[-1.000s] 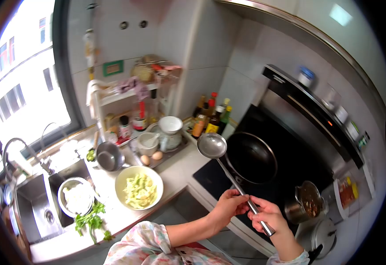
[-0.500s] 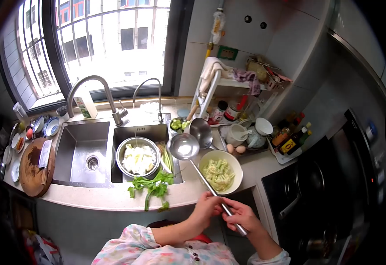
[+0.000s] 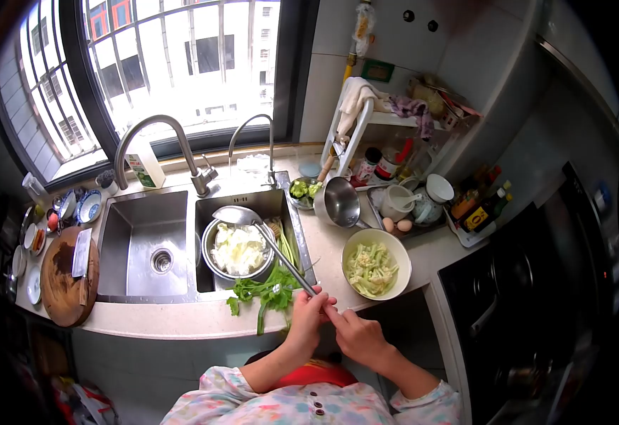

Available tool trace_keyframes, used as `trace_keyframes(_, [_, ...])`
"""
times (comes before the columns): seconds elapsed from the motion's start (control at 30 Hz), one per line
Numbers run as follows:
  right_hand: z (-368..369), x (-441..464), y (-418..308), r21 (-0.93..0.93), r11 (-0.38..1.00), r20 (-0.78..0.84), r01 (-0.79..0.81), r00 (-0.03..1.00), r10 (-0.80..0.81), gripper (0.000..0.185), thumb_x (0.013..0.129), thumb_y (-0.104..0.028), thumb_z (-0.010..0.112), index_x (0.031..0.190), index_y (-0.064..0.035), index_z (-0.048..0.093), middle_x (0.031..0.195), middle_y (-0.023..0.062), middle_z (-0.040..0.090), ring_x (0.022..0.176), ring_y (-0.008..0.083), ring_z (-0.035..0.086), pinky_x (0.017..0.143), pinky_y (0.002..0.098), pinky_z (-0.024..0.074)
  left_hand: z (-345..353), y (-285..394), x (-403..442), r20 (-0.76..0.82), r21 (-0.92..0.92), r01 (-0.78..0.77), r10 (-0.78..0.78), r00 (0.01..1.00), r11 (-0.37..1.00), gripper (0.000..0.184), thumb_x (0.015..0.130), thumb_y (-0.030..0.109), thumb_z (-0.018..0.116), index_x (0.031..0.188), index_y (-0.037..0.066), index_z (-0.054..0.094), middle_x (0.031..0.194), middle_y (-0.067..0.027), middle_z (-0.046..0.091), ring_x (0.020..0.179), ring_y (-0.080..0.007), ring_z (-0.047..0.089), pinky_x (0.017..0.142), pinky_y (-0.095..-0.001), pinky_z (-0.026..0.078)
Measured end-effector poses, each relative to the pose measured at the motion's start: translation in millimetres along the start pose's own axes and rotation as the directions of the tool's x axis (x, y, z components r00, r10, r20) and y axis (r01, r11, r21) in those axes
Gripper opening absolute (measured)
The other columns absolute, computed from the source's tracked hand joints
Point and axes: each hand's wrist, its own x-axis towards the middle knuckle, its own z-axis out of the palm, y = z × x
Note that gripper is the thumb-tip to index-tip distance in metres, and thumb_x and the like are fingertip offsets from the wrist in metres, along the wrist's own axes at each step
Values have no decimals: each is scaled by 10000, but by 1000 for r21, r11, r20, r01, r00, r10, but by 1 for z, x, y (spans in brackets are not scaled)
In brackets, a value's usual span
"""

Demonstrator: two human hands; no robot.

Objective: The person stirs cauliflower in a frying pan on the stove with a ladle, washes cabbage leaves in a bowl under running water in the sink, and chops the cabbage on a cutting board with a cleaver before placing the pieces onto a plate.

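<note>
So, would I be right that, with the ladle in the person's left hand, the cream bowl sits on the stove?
Only the stove is wrong: the head view shows the cream bowl on the counter, with the ladle in the left hand.

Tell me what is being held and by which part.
A metal ladle, held by the rear part of its handle in the left hand. Whether the right hand also grips it cannot be told.

Ladle [image 3: 287, 259] over the sink [image 3: 139, 241]

The person's left fingers [image 3: 316, 303] grip the handle's near end; the right fingers [image 3: 342, 320] meet them. The head overlaps a metal bowl [image 3: 209, 261] of pale pieces [image 3: 242, 253]; leafy stalks [image 3: 270, 288] lie across the surface's edge [image 3: 160, 319], left of a cream bowl [image 3: 402, 258].
</note>
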Motion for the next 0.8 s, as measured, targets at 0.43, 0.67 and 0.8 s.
trace_keyframes(0.43, [-64, -125, 77, 978, 136, 59, -159, 834, 548, 646, 700, 77, 564, 1299, 48, 324, 754, 66, 554, 527, 81, 499, 442, 205, 420, 13, 22, 84, -68, 376, -439, 496, 866, 816, 297, 842, 163, 522, 1091, 5, 495, 840, -45, 553, 639, -88, 505, 544, -198, 428])
trace_keyframes(0.67, [-82, -170, 72, 979, 28, 133, -203, 734, 665, 670, 652, 68, 552, 1285, 68, 333, 737, 125, 554, 511, 117, 499, 454, 219, 424, -42, 60, 260, -247, 547, -427, 627, 739, 720, 338, 787, 180, 574, 1057, -17, 526, 791, -65, 548, 587, -128, 529, 492, -248, 442])
trace_keyframes(0.8, [-76, -182, 53, 986, 35, 91, -162, 706, 703, 541, 743, -71, 607, 1239, 37, 421, 740, 107, 546, 560, 126, 524, 483, 254, 440, -52, 95, 330, -409, 309, -242, 359, 839, 920, 273, 776, 241, 626, 936, 37, 543, 679, -59, 503, 457, -165, 489, 364, -278, 417])
